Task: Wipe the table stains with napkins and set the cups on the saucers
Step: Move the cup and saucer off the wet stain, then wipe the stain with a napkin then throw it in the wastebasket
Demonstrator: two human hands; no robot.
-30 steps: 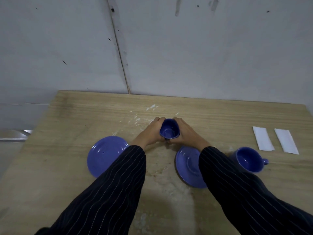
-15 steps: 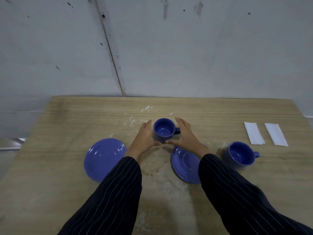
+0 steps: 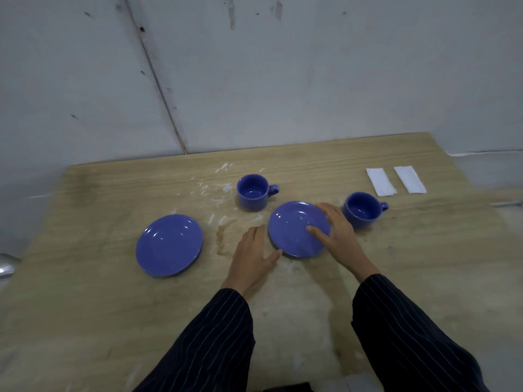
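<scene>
Two blue cups stand upright on the wooden table (image 3: 99,292): one cup (image 3: 252,193) at the middle back, the other cup (image 3: 363,209) to the right. A blue saucer (image 3: 169,246) lies at the left. A second saucer (image 3: 294,230) lies in the middle. My right hand (image 3: 338,237) grips its right rim, thumb on top, fingers over the far edge. My left hand (image 3: 252,257) lies flat and open just left of that saucer, its thumb near the rim. White smears (image 3: 218,190) and a brown stain (image 3: 222,241) mark the table between the saucers.
Two folded white napkins (image 3: 380,182) (image 3: 410,179) lie side by side at the back right of the table. A grey wall (image 3: 283,80) rises directly behind the table's far edge. A metal part (image 3: 5,267) shows past the left edge.
Both hands have let go of the middle cup, which now stands on the table. They drew back to the middle saucer; the right hand has taken its rim.
</scene>
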